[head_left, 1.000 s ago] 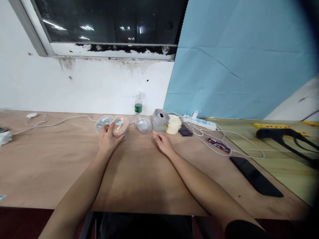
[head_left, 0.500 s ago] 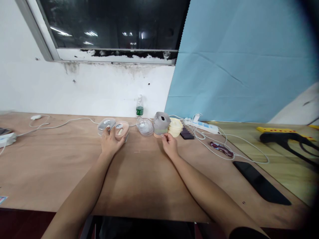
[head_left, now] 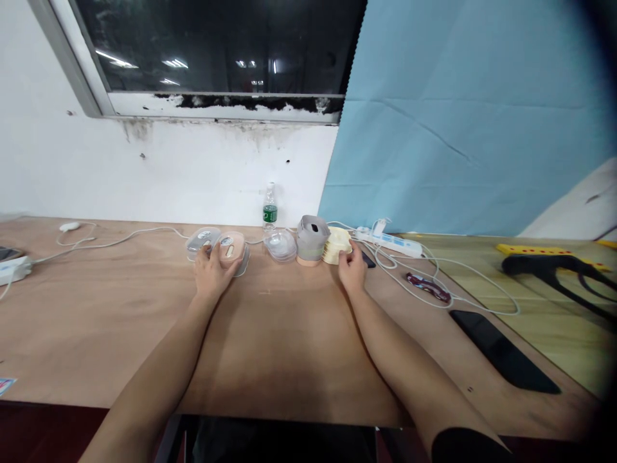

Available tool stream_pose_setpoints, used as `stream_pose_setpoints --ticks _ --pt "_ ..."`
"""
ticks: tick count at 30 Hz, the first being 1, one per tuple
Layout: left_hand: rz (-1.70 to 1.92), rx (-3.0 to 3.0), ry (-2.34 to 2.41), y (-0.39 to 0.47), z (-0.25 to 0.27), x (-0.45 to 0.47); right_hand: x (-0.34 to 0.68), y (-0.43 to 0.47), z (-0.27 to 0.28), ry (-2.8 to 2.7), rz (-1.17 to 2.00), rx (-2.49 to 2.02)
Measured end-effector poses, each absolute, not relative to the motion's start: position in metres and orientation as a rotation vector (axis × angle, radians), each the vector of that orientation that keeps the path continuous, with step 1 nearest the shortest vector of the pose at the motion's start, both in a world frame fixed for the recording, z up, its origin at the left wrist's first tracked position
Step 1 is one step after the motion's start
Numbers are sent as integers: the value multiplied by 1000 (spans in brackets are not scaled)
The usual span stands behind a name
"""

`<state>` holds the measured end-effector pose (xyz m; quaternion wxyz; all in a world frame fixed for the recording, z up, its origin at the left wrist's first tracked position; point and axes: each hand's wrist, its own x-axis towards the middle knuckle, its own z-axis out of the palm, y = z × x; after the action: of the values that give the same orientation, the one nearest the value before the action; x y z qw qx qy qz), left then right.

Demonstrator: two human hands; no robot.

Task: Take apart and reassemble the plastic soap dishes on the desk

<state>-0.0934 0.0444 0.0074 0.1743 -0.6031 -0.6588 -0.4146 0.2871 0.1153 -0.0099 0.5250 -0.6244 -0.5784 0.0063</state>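
My left hand [head_left: 211, 273] has its thumb and fingers around the front of a pink rounded lid [head_left: 233, 247] with a small oblong mark. Clear-edged pieces [head_left: 243, 265] show beneath the lid's right side, and a grey translucent lid [head_left: 202, 239] lies just left. My right hand [head_left: 353, 269] grips the front right of a stack of pale yellow cup-like pieces [head_left: 336, 244]. Left of that stack stands a taller stack of grey pieces [head_left: 312, 238] on a peach-coloured base. Beside it sits a pile of clear plastic covers [head_left: 281, 245]. Some fingertips are hidden.
A water bottle [head_left: 270, 209] stands at the wall. A power strip [head_left: 393, 244], white cables, a dark red patterned item [head_left: 428, 287] and a black phone-like slab [head_left: 504, 350] lie right. Another power strip [head_left: 14, 270] is far left. A dark flat object [head_left: 369, 259] is partly covered.
My right hand has moved right from the base of the grey stack to the yellow stack. Under my left hand the pink lid has shifted slightly left over the pieces beneath.
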Motion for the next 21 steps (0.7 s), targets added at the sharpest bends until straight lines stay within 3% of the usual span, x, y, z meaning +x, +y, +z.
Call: stream_pose_setpoints --ticks 21 --pt "-1228 -1727 -1844 46 7 -94 284 124 -14 -1143 40 -1374"
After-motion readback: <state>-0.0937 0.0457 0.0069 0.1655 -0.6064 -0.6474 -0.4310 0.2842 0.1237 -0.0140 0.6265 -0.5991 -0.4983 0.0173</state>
